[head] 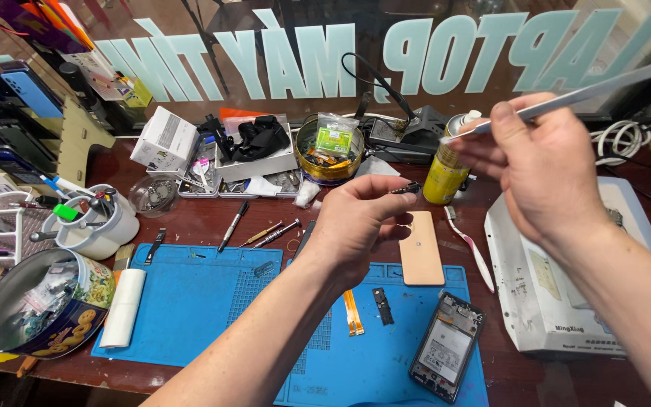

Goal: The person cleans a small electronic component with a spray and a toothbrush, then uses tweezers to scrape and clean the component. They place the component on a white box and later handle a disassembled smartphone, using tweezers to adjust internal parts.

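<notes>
My left hand [356,222] is raised over the blue work mat [190,301] and pinches a small dark electronic part [406,188] between thumb and fingertips. My right hand [540,169] hovers higher at the right, gripping a long thin metal pry tool [589,92] that slants up to the right. The tool's tip sits near the small part but apart from it. An opened phone [446,347] lies on the mat's lower right, with a tan back cover [421,247], an orange flex strip [353,312] and a small black piece [383,305] beside it.
A round tin of parts [35,305], a white roll [123,307] and a white cup of tools [96,218] stand at left. Behind are a white box [164,139], parts trays [254,162], a round tin [328,147], a yellow spray can [446,169]. A white heating plate [544,294] sits at right.
</notes>
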